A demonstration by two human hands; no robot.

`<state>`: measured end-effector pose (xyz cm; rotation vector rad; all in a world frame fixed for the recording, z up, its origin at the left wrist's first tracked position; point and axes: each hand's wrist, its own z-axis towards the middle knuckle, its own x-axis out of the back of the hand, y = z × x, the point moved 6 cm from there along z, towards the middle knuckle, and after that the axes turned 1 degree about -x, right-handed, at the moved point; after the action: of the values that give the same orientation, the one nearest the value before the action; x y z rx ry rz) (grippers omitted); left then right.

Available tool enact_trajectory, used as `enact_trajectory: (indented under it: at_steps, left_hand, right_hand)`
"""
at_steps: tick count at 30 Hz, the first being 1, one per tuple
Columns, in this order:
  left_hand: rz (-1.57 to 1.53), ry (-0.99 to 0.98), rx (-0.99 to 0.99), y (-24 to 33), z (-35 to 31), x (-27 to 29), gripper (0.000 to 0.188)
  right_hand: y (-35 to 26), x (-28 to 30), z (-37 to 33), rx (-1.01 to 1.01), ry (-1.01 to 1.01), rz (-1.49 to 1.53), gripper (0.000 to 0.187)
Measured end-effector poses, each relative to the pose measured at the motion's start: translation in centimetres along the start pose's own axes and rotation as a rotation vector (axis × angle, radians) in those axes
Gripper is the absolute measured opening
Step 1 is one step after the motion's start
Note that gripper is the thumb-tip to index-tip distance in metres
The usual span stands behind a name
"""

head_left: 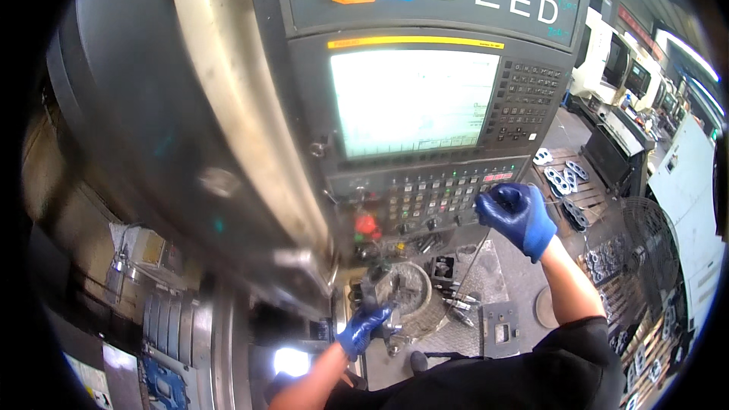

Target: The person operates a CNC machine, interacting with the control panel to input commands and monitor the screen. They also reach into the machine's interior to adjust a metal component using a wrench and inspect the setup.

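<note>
My right hand (pixel 518 219), in a blue coated glove, is raised at the lower right corner of the machine's control panel (pixel 437 201). Its fingers are curled closed around the top of a thin metal rod (pixel 472 264), which slants down toward the stand below. Lower and to the left, my left hand (pixel 363 329), gloved the same way, has its fingers against a dark metal part (pixel 370 293) beside a round bin (pixel 418 296). They appear closed on its lower end; the part's exact kind is unclear.
A lit screen (pixel 414 102) and a red knob (pixel 367 224) are on the control cabinet. The machine's door (pixel 175 121) curves along the left. Small tools (pixel 462 305) and a square block (pixel 501 330) lie on the metal stand. Flat metal parts (pixel 562 181) rest on a pallet at right, near a fan (pixel 649 243).
</note>
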<state>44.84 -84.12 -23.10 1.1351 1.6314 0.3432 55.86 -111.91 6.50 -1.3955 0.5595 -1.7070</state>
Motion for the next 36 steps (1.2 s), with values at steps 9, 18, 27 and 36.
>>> enact_trajectory:
  at_steps: [9, 18, 27, 36]
  left_hand:
    - [0.225, 0.093, -0.132, 1.3, -0.8, 1.5, 0.052]
    - [0.264, 0.155, -0.08, -0.1, -0.4, 0.5, 0.049]
    - [0.285, 0.154, -0.031, -2.4, 0.1, 0.7, 0.044]
    - [0.222, 0.215, -0.063, -3.1, 0.0, 0.1, 0.037]
  right_hand:
    - [-1.8, -2.2, 3.0, 0.104, -0.102, -0.12, 0.032]
    - [3.4, -0.1, 0.9, -0.002, -0.045, -0.03, 0.031]
    - [4.7, 1.2, -1.2, 0.009, -0.008, 0.06, 0.031]
    - [4.7, -0.7, -1.9, -0.01, -0.11, 0.046, 0.024]
